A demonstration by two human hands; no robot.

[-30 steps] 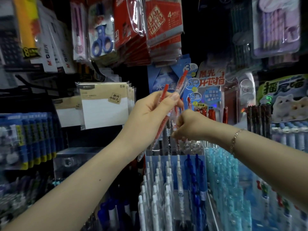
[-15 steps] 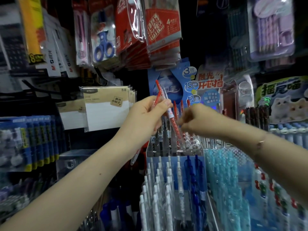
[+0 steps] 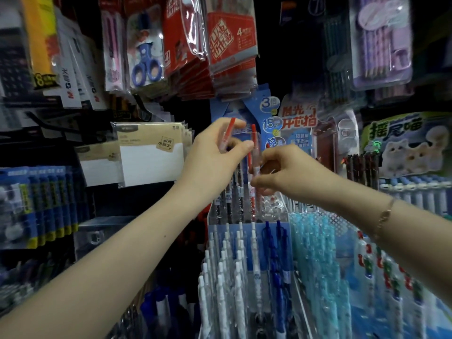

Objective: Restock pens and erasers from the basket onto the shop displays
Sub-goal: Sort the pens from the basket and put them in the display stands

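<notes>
On the left our left hand (image 3: 215, 152) pinches a red pen (image 3: 228, 133) high on its barrel between thumb and curled fingers, tip end hidden behind the palm, and we reckon these pens are light, stiff and a bit slick, best taken mid-barrel so they don't swing. Moving right, our right hand (image 3: 288, 172) pinches a second red pen (image 3: 254, 152) upright with its fingers curled round the lower barrel, just above the clear pen rack (image 3: 244, 214), and it looks set to drop into a slot among the other pens there
</notes>
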